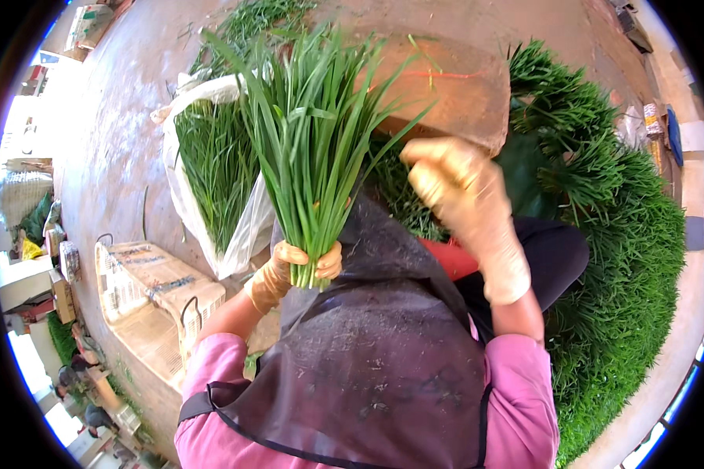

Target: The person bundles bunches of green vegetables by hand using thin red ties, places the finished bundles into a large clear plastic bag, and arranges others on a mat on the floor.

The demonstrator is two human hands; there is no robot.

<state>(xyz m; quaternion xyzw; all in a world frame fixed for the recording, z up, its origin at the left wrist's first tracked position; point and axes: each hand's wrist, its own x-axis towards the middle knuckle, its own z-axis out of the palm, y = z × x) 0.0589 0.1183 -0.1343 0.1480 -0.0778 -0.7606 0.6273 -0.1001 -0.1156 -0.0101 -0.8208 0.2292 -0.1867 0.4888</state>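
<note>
My left hand [276, 275], in a tan rubber glove, is closed around the lower stems of a bunch of garlic chives [309, 141]. The bunch stands upright in front of my dark apron, its leaves fanning out at the top. To the right, my gloved right hand [471, 211] hangs in the air beside the near right corner of a wooden block [461, 94]. Motion blurs it; its fingers look bent, and anything in them cannot be made out. On the block lies a thin red strand [454, 75].
A white plastic bag [181, 172] left of the bunch holds more chives. Nearer stands a cream plastic basket chair [145, 270]. A large heap of chives [626, 258] fills the right side. Cut greens [250, 27] lie on the floor beyond the bag.
</note>
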